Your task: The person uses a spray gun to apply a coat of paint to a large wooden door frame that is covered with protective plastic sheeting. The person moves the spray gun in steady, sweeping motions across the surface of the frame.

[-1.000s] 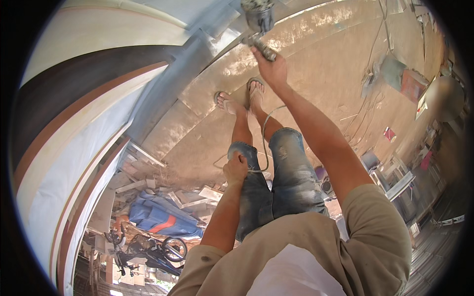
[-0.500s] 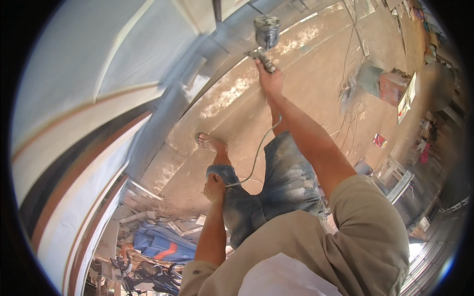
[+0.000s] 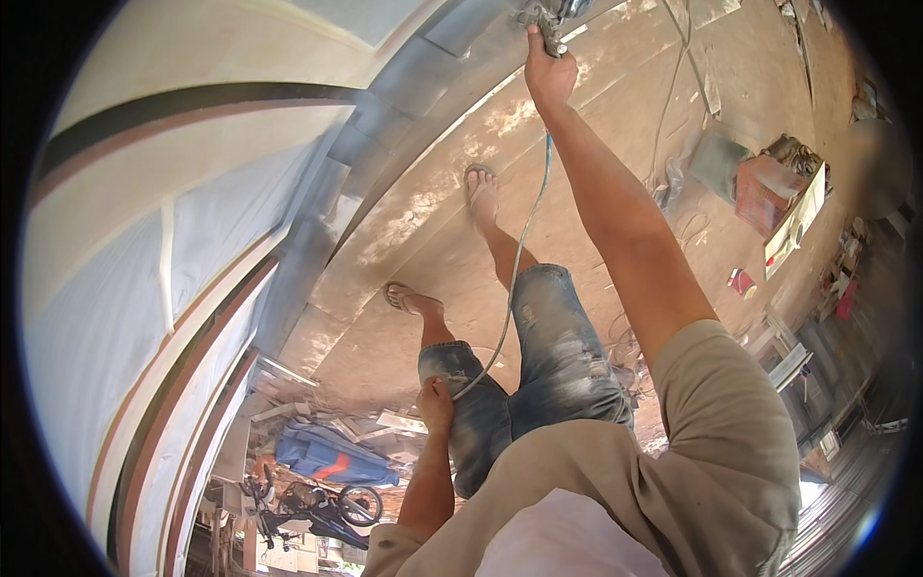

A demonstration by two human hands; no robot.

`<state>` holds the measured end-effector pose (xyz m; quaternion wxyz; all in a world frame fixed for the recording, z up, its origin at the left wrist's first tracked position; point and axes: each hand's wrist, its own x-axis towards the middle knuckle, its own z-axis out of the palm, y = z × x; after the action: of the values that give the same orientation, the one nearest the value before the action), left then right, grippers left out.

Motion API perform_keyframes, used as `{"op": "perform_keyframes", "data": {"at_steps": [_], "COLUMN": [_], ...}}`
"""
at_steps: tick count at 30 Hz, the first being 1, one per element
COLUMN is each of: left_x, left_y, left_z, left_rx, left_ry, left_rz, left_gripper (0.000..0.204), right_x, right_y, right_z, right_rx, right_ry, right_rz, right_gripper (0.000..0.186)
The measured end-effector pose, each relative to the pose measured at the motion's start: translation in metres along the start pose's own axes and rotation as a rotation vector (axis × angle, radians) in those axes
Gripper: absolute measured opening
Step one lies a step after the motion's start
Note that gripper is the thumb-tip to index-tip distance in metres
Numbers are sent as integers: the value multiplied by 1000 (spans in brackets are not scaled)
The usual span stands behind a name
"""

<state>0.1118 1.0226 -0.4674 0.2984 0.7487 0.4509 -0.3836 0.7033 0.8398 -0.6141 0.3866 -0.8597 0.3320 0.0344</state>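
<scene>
My right hand reaches to the top of the view, closed round the grip of a metal spray gun; its cup is mostly cut off by the edge. A thin hose runs from near that hand down to my left hand, which is closed on it beside my denim shorts. Tall pale panels with brown and dark edges fill the left side, close to me. My sandalled feet stand apart on the brown floor.
A red box and a grey-green board lie to the right, near loose cords. Scrap wood, a blue-and-orange tarp and a motorcycle are at the lower left. Stacked frames and clutter line the lower right.
My right hand and the spray gun have moved up and rightward in the view. My legs have stepped apart, and more of the pale panels shows on the left.
</scene>
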Motion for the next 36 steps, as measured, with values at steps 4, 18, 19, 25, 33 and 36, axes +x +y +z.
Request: {"op": "perform_keyframes", "data": {"at_steps": [4, 18, 19, 25, 33, 36], "left_x": [-7, -26, -26, -24, -24, -24], "left_y": [30, 80, 82, 88, 83, 83], "left_z": [2, 19, 19, 18, 23, 25], "left_rx": [-58, -45, -43, -4, -36, -37], "left_ry": [-39, -61, -65, -100, -110, -116], "left_rz": [-40, -42, -55, -46, 4, -13], "left_gripper": [33, 32, 32, 32, 33, 33], "right_x": [22, -44, -42, 4, 40, 21], "right_y": [0, 37, 37, 30, 27, 36], "right_z": [-2, -14, -14, -7, -8, -11], "right_rx": [11, -101, -101, -23, 44, 21], "right_ry": [9, -532, -511, -223, -18, -107], "right_rz": [-41, -135, -136, -153, -122, -95], "right_gripper": [60, 60, 59, 57, 56, 54]}}
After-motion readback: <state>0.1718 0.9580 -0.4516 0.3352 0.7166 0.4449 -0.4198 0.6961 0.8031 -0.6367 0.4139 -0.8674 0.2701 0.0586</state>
